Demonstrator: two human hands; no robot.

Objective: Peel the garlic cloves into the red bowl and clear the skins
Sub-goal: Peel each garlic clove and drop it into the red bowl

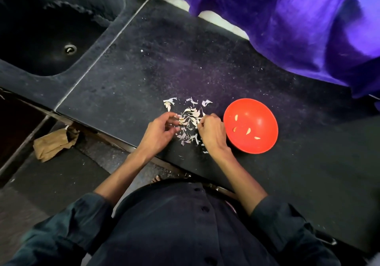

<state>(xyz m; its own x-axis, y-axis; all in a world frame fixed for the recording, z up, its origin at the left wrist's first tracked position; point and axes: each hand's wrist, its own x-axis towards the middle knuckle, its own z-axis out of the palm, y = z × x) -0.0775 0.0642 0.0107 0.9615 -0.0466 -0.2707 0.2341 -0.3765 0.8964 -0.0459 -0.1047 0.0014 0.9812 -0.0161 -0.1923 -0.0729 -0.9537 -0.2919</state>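
Left hand (159, 131) and right hand (211, 131) low over dark counter (144, 70), pile of garlic cloves and skins (189, 119) between them. Left fingers curled, tips at pile's edge; grasp unclear. Right fingers curled, seemingly pinching clove or skin at pile's right side, too small to confirm. Red bowl (265, 142) just right of right hand, four peeled cloves (248, 131) inside. Sink (30, 64) well left, beyond left hand. Purple cloth (287, 19) far side, beyond the right hand.

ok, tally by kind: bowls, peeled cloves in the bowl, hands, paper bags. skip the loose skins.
red bowl: 1
peeled cloves in the bowl: 4
hands: 2, left hand and right hand
brown paper bag on the floor: 1
Total: 8
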